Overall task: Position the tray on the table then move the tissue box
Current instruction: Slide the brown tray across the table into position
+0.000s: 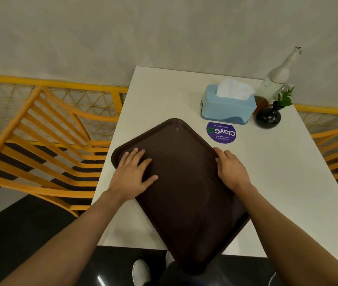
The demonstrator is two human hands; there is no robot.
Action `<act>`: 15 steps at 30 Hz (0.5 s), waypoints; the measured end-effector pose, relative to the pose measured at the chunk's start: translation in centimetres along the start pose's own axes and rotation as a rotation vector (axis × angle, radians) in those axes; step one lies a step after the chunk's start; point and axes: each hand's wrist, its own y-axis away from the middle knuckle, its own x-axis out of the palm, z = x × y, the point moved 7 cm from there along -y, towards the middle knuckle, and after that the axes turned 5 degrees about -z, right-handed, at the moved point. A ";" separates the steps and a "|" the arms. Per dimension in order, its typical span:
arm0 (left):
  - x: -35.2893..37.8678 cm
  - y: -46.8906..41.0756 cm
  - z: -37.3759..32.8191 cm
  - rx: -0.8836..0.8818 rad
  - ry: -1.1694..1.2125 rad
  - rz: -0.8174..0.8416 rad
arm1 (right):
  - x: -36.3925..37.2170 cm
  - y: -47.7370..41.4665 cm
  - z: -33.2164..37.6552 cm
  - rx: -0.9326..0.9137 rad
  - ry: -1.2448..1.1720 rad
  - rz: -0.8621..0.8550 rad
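the near corner of the brown tray (186,195) hangs out past the near edge of the white tabletop (164,96), over the dark floor and a white shoe (141,272) below. the tray sits skewed, one corner pointing toward the far side, and most of it looks to lie on the surface, though i cannot tell whether the near part is lifted.

the left hand (132,172) lies flat and spread on the tray's left portion, fingers loose, pressing down and not closed around anything. the right hand (229,168) is at the tray's right rim, fingers curled over the edge; its grip seems to be on that rim, though how firm it is i cannot tell.

beyond the tray's far corner stands the blue tissue box (227,105), a white tissue poking up, with a purple round sticker (221,132) between tray and box. right of the box are a small dark vase with greenery (268,118) and a tall clear bottle (277,75), close together.

risks, as i judge them: let go now and the overhanging corner could tip the tray off the edge. push it too far forward and its far corner could shove the box into the vase and bottle, which look easy to topple. sliding with one flat palm could also spin the tray instead of squaring it.
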 end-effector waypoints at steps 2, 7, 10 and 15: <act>-0.7 0.2 0.5 -0.136 0.071 -0.078 | 0.0 0.2 -0.1 0.023 -0.008 -0.010; -0.9 3.9 -0.3 -0.542 0.370 -0.222 | 0.3 0.2 -0.3 0.048 -0.017 0.004; 0.7 6.2 -2.6 -0.629 0.542 -0.190 | 0.0 -0.3 0.2 -0.137 0.040 -0.018; 1.7 6.7 -3.9 -0.632 0.459 -0.206 | 0.8 -1.3 0.0 -0.347 0.061 0.051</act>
